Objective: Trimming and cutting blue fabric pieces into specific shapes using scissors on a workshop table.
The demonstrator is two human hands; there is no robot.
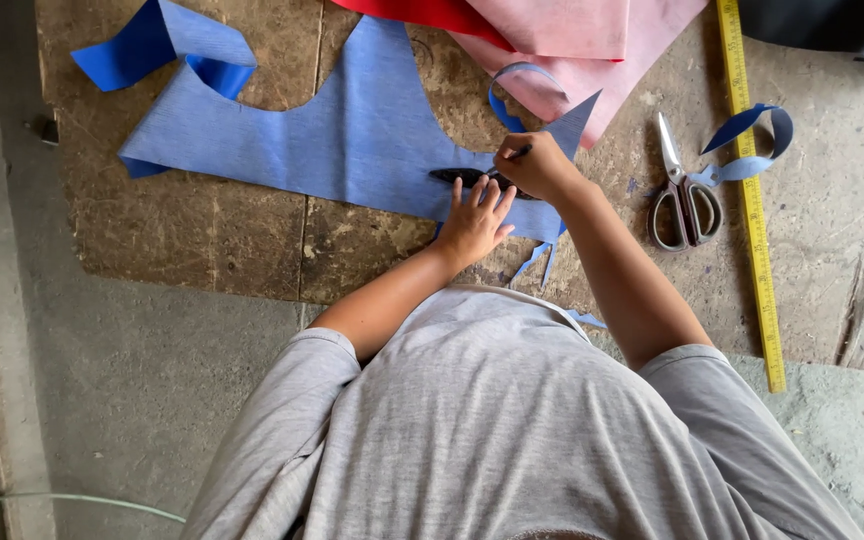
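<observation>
A cut piece of blue fabric (352, 130) lies flat on a worn brown board (202, 240). My left hand (474, 222) presses flat with fingers spread on the fabric's lower right part, over a small dark template (457, 176). My right hand (537, 165) is closed on a dark pen (517, 153), its tip touching the fabric just beside the template. Thin blue fabric strips (542, 258) hang below my hands.
Grey-handled scissors (684, 195) lie to the right, beside a blue strip loop (757, 150) and a long yellow ruler (752, 190). Pink fabric (592, 50) and red fabric (422, 12) lie at the top. Grey concrete floor (132, 400) surrounds the board.
</observation>
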